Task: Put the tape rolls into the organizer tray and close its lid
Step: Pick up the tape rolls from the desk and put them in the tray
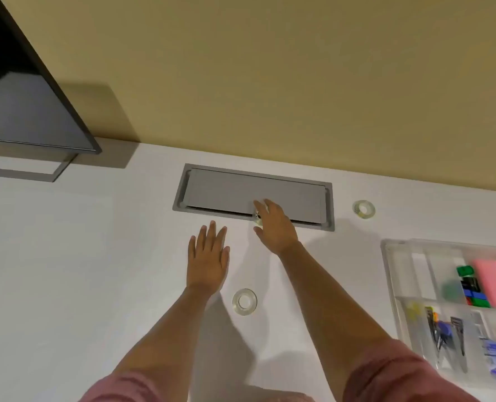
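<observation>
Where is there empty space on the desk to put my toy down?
The biggest bare patch of the white desk lies left of the left hand, below the monitor stand. The right side is crowded: the organizer tray is full, and tape rolls lie about near the grey cable hatch.

1. White desk (67,256) against a yellow wall.
2. Two clear tape rolls lie flat on it: near roll (244,301), far roll (363,209).
3. Clear organizer tray (392,274) at right.
4. Monitor stand (23,169) far left.
5. Grey cable hatch (241,190) set in the desk.
</observation>
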Demonstrator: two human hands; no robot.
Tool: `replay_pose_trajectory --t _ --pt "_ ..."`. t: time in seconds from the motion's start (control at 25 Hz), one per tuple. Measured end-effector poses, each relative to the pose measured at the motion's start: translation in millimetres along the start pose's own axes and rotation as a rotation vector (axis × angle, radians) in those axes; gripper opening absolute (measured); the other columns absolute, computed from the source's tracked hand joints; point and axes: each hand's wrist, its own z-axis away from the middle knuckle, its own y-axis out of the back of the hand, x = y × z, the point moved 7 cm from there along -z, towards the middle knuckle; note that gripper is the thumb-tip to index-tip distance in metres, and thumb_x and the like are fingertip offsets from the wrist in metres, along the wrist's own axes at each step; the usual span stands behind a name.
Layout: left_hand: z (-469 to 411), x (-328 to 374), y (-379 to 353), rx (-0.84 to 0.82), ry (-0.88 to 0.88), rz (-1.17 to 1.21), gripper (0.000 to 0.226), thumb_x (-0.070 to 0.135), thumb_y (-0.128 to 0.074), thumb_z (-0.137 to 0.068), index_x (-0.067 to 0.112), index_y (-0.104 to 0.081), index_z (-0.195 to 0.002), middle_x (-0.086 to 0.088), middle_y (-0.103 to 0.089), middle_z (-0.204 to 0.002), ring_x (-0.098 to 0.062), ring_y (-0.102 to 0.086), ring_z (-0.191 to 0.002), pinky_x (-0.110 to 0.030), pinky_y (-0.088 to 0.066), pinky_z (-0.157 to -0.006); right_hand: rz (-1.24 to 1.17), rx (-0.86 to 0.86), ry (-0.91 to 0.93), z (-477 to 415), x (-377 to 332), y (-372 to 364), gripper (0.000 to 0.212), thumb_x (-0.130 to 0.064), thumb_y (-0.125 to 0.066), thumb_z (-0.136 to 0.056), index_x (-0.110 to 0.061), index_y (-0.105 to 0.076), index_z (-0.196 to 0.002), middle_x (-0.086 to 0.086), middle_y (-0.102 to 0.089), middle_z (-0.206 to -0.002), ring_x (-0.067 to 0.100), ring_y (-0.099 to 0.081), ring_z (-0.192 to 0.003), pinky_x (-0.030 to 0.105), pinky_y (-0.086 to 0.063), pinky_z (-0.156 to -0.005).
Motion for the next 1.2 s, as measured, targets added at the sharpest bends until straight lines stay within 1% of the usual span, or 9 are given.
replay_pose_trajectory --t 0.12,0.24,0.52,0.68,0.76,0.88,0.96,1.08,1.2 --pt "-1.0 0.3 2.6 0.057 0.012 -0.057 0.054 0.041 -0.021 -0.102 0.027 -0.006 -0.151 0.000 0.001 -0.161 -0.024 0.000 -0.150 -0.042 -0.001 -0.121 -0.012 0.018 0.010 -4.4 -1.8 -4.9 0.047 -0.023 -0.050 -0.099 -0.022 -0.036 -0.144 0.006 -0.031 -0.154 0.026 -0.032 -0.142 0.036 -0.038 -0.114" --pt "-1.4 -0.4 -1.1 0.018 0.019 -0.070 0.055 0.039 -0.022 -0.102 0.027 0.000 -0.151 0.000 0.004 -0.162 -0.023 0.004 -0.150 -0.042 0.000 -0.122 -0.057 0.086 0.013 -3.7 1.0 2.2 0.039 -0.019 -0.054 -0.097 -0.021 -0.048 -0.136 0.006 -0.044 -0.143 0.023 -0.042 -0.132 0.033 -0.047 -0.105" --pt "3.5 23.6 7.6 -0.140 0.072 -0.048 0.057 0.037 -0.018 -0.104 0.017 0.006 -0.152 -0.009 0.012 -0.161 -0.026 0.009 -0.150 -0.039 0.000 -0.124 -0.144 0.245 -0.075 34.8 45.1 44.0 0.041 -0.011 -0.057 -0.093 -0.014 -0.051 -0.133 0.009 -0.049 -0.137 0.024 -0.046 -0.126 0.032 -0.051 -0.092" --pt "11.6 52.2 8.0 -0.229 0.053 -0.021 0.057 0.037 -0.017 -0.104 0.013 0.002 -0.152 -0.010 0.007 -0.162 -0.026 0.004 -0.150 -0.036 -0.007 -0.124 -0.228 0.358 -0.193 75.1 97.6 77.7 0.043 -0.009 -0.061 -0.088 -0.014 -0.053 -0.130 0.010 -0.049 -0.134 0.027 -0.049 -0.121 0.034 -0.053 -0.083" --pt "19.0 71.3 4.0 -0.261 0.033 -0.010 0.056 0.036 -0.017 -0.104 0.011 -0.001 -0.152 -0.010 0.006 -0.162 -0.026 0.002 -0.150 -0.036 -0.010 -0.124 -0.285 0.429 -0.258 100.6 132.7 94.4 0.043 -0.008 -0.063 -0.085 -0.013 -0.055 -0.127 0.011 -0.049 -0.132 0.029 -0.049 -0.119 0.032 -0.050 -0.082" --pt "31.1 106.2 -7.2 -0.268 -0.008 -0.035 0.055 0.034 -0.016 -0.105 0.009 -0.003 -0.152 -0.011 0.003 -0.162 -0.026 0.000 -0.150 -0.035 -0.011 -0.123 -0.296 0.521 -0.362 144.1 189.4 112.7 0.042 -0.006 -0.064 -0.083 -0.014 -0.057 -0.123 0.013 -0.049 -0.129 0.031 -0.050 -0.115 0.027 -0.043 -0.077" --pt "38.9 133.0 -16.3 -0.255 -0.042 -0.080 0.056 0.035 -0.017 -0.104 0.008 -0.004 -0.152 -0.013 0.002 -0.162 -0.027 -0.002 -0.150 -0.035 -0.011 -0.123 -0.291 0.553 -0.430 171.6 224.7 118.9 0.043 -0.006 -0.064 -0.082 -0.015 -0.057 -0.124 0.013 -0.049 -0.128 0.031 -0.050 -0.115 0.029 -0.045 -0.076" --pt "48.8 176.1 -30.4 -0.252 -0.065 -0.092 0.058 0.036 -0.017 -0.104 0.007 -0.003 -0.152 -0.014 0.003 -0.162 -0.027 -0.001 -0.150 -0.035 -0.010 -0.123 -0.279 0.522 -0.480 199.1 268.1 120.6 0.046 -0.005 -0.065 -0.081 -0.010 -0.054 -0.126 0.016 -0.050 -0.129 0.034 -0.051 -0.115 0.035 -0.049 -0.080" --pt "54.2 211.5 -43.5 -0.243 -0.060 -0.092 0.059 0.038 -0.017 -0.104 0.007 0.000 -0.152 -0.015 0.006 -0.161 -0.028 0.002 -0.150 -0.036 -0.008 -0.123 -0.194 0.325 -0.452 201.2 292.9 108.3 0.048 -0.008 -0.064 -0.084 -0.008 -0.050 -0.130 0.015 -0.048 -0.133 0.034 -0.055 -0.113 0.036 -0.051 -0.082"
